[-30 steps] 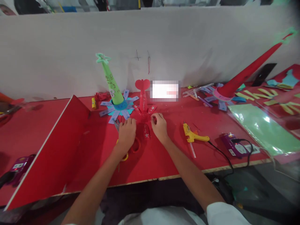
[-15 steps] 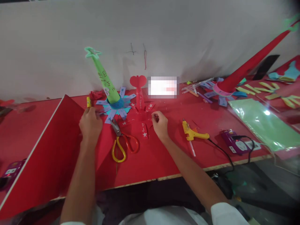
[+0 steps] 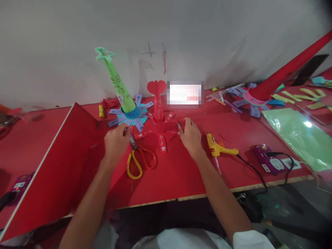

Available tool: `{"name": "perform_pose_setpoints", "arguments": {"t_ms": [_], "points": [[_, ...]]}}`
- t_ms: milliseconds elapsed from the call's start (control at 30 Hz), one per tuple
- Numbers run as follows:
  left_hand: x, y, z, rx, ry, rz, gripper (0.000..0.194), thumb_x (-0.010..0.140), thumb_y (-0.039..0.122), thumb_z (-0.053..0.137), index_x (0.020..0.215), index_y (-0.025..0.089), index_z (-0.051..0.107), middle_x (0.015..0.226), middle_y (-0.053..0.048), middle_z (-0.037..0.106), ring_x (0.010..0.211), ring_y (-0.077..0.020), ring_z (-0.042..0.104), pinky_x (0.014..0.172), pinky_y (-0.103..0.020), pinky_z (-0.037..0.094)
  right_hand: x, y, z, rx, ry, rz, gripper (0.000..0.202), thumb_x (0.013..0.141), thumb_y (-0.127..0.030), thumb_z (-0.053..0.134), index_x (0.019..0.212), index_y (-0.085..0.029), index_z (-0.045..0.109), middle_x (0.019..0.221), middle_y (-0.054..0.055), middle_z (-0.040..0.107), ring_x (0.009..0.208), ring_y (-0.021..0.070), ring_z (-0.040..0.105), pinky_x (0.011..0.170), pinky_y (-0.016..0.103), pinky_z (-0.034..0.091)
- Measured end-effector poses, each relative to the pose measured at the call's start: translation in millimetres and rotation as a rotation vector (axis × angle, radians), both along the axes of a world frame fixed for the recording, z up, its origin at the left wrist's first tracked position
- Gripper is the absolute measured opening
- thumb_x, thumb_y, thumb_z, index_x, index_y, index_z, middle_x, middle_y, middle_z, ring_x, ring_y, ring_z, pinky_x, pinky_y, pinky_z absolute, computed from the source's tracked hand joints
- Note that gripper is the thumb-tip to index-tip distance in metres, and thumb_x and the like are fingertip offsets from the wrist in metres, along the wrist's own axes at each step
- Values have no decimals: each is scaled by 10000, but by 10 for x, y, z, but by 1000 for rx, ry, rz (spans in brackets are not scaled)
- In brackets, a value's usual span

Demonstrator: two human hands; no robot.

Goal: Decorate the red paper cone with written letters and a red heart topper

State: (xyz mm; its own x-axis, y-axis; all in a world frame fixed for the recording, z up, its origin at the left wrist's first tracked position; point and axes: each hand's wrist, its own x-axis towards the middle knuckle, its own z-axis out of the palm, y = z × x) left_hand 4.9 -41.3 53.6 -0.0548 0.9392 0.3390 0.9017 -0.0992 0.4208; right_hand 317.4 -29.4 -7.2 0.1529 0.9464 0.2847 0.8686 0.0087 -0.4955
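My left hand (image 3: 116, 142) is closed, fingers curled, just left of the scissors (image 3: 134, 152) with one yellow and one red handle; what its fingertips hold, if anything, is hidden. Thumb and fingers apart, my right hand (image 3: 191, 137) rests beside the right petal of a red paper craft (image 3: 158, 107). That craft has a heart-shaped top and petals with white stars and lettering. Behind my left hand stands a green paper cone (image 3: 118, 84) with a star-outline top, a blue band and lilac petals. A yellow glue stick (image 3: 101, 111) stands to its left.
A yellow glue gun (image 3: 219, 148) lies to the right, its cord running past a purple power box (image 3: 268, 159). A red board (image 3: 59, 166) slants up at the left. A red cone (image 3: 287, 67) and a green sheet (image 3: 298, 135) lie farther right.
My left hand has left the glue stick and come right and nearer, to the scissors. My right hand has shifted slightly right, and its fingers have spread from a curl.
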Motion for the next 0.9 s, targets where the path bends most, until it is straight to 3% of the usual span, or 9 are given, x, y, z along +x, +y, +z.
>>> {"name": "perform_pose_setpoints", "arguments": {"t_ms": [100, 200, 267, 367, 467, 600, 700, 900], "points": [[451, 26, -224, 1, -77, -151, 223, 1055, 404, 549, 1132, 259, 700, 926, -47, 765, 823, -231, 725, 806, -395, 577, 49, 16, -62, -28, -26, 24, 349, 1021, -273, 570, 1357, -178, 565, 1180, 185, 725, 1052, 340, 690, 860, 435, 533], [827, 174, -420, 77, -299, -273, 533, 1019, 386, 649, 1513, 244, 508, 1368, -138, 710, 1192, -260, 716, 1074, -475, 580, 36, 18, -78, -55, -73, 53, 432, 996, -201, 542, 1427, -168, 549, 1181, 184, 736, 1041, 333, 708, 844, 419, 538], [999, 327, -457, 129, -417, -258, 669, 1016, 400, 671, 1602, 255, 383, 1493, -175, 626, 1320, -278, 671, 1141, -515, 550, 25, 18, -62, -75, -89, 63, 504, 1007, -173, 500, 1510, -146, 504, 1188, 198, 741, 1048, 339, 719, 843, 421, 542], [1151, 568, -360, 191, -479, -282, 750, 969, 397, 757, 1589, 234, 368, 1568, -199, 552, 1400, -288, 626, 1199, -506, 518, 41, 25, -42, -90, -94, 53, 541, 1053, -180, 431, 1590, -113, 439, 1209, 231, 734, 1066, 352, 727, 857, 440, 546], [1223, 761, -183, 245, -523, -309, 703, 932, 342, 802, 1522, 218, 440, 1500, -171, 619, 1377, -269, 642, 1201, -469, 519, 84, 38, -61, -87, -102, 19, 517, 1082, -202, 400, 1586, -104, 454, 1186, 244, 728, 1054, 357, 732, 874, 457, 544], [1229, 914, -7, 195, -506, -289, 361, 940, 291, 765, 1262, 184, 640, 1215, -123, 766, 1130, -254, 743, 1074, -459, 587, 93, 48, -79, -34, -93, -23, 496, 1062, -197, 431, 1545, -121, 512, 1149, 222, 747, 1025, 344, 733, 879, 455, 549], [1194, 930, 71, 162, -443, -325, 211, 931, 276, 758, 1116, 197, 693, 1019, -75, 786, 923, -228, 748, 934, -435, 618, 47, 37, -29, 55, 5, -37, 485, 1071, -287, 485, 1531, -138, 525, 1205, 221, 751, 1059, 356, 733, 906, 473, 555], [1181, 763, 321, 252, -361, -422, 180, 942, 303, 756, 1087, 212, 700, 945, -32, 762, 842, -198, 725, 856, -383, 609, -58, -14, 81, 156, 269, 22, 386, 1076, -278, 472, 1441, -198, 569, 1309, 174, 748, 1115, 316, 730, 964, 467, 566]]}}
